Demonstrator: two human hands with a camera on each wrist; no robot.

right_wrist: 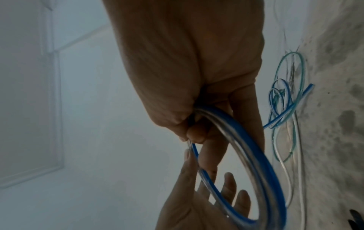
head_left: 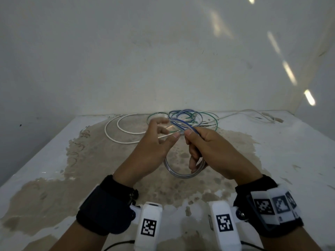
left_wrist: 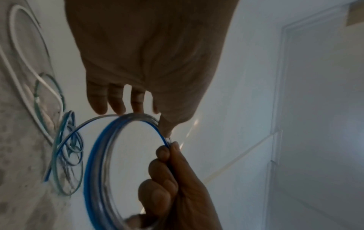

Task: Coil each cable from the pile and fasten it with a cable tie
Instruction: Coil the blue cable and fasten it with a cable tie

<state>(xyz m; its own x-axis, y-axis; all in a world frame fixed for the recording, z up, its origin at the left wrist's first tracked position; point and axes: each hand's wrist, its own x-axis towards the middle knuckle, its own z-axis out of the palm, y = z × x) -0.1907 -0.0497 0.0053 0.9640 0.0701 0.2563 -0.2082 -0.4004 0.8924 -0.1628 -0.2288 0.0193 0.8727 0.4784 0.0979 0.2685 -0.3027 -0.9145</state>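
Note:
A coil of clear cable with a blue stripe (head_left: 174, 174) (left_wrist: 92, 163) (right_wrist: 262, 163) is held upright above the table. My right hand (head_left: 192, 142) (left_wrist: 173, 179) (right_wrist: 194, 129) grips its near side, thumb on top and fingers curled through the loop. My left hand (head_left: 164, 134) (left_wrist: 126, 107) (right_wrist: 197, 202) is beside it with fingers spread and fairly straight; their tips and the thumb touch the coil's rim. A loose end of the same cable runs back to the pile (head_left: 190, 116). I cannot pick out a cable tie for certain.
The pile of blue and green cables (left_wrist: 67, 147) (right_wrist: 281, 105) lies at the table's far edge by the wall. A white cable (head_left: 116, 131) curves to its left and another white one (head_left: 253, 113) trails off right. The table (head_left: 272, 160) is white with worn brown patches.

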